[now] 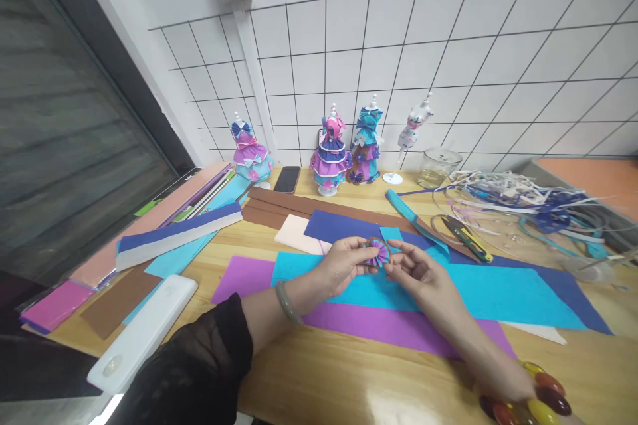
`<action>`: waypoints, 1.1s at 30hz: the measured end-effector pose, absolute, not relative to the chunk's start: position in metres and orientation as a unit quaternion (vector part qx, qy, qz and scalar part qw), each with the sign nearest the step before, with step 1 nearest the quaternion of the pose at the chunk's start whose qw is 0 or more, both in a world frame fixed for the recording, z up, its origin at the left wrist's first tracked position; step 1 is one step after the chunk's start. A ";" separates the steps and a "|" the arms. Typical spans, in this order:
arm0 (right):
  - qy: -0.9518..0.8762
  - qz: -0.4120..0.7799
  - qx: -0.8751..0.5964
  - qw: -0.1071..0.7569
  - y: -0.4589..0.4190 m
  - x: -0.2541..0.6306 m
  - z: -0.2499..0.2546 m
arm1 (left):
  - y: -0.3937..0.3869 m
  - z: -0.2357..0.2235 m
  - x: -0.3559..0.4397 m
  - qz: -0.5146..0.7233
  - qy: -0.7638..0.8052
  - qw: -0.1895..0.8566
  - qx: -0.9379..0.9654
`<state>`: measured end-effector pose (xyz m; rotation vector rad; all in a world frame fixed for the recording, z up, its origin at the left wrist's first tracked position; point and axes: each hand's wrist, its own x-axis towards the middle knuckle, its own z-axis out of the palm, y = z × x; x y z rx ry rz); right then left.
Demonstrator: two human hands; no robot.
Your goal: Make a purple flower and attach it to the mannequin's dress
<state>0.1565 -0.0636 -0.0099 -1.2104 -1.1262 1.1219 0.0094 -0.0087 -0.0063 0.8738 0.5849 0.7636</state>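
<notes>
Between my two hands is a small round pleated paper rosette [379, 251], purple with a brown rim. My left hand [345, 264] pinches its left side between thumb and fingers. On the other side, the thumb and fingertips of my right hand [416, 269] close on the rosette's edge. Both hands are over a turquoise paper sheet [488, 289], which lies across a purple sheet [359, 325]. Just behind the rosette is a small turquoise piece [391, 234] on dark blue paper [333, 226].
Dressed miniature mannequins [331, 153] and a bare one [413, 126] stand at the back beside a glass jar [438, 166]. A phone [288, 179] lies nearby. Tangled ribbons [528, 206] and a yellow-black cutter [467, 239] are right; paper strips [179, 232] and a white device [144, 332] left.
</notes>
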 end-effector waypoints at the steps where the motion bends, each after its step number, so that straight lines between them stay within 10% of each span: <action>1: -0.474 0.471 -0.511 0.540 -0.064 0.157 -0.010 | -0.008 -0.007 0.009 0.356 0.276 0.793 0.410; 33: -0.485 0.440 -0.558 0.510 -0.063 0.163 -0.004 | -0.010 -0.010 0.009 0.256 0.272 0.760 0.531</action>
